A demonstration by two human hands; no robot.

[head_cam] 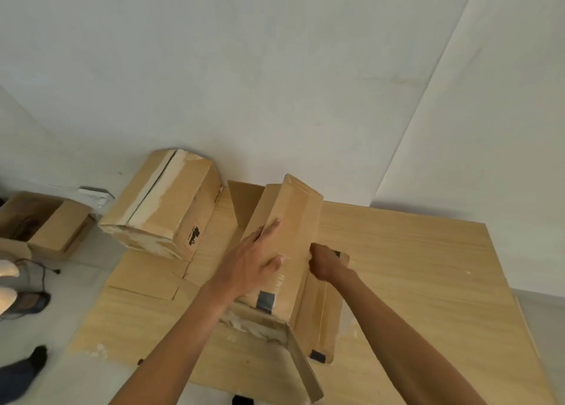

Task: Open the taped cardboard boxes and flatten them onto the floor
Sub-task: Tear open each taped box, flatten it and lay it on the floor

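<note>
A long cardboard box (295, 221) lies on the wooden table (412, 267), tilted on edge, with its near end flaps torn open and bits of dark tape on it. My left hand (256, 258) presses flat on its upper face with fingers spread. My right hand (325, 264) is curled around the box's right edge, gripping it with something dark inside the fist. A second box (165, 206), closed with pale tape, sits at the table's far left corner. Flattened cardboard (143, 276) lies on the table below it.
White walls stand close behind the table. On the floor at left are an open cardboard box (46, 224), a white power strip (94, 193), cables and another person's shoes (30, 302). The table's right half is bare wood.
</note>
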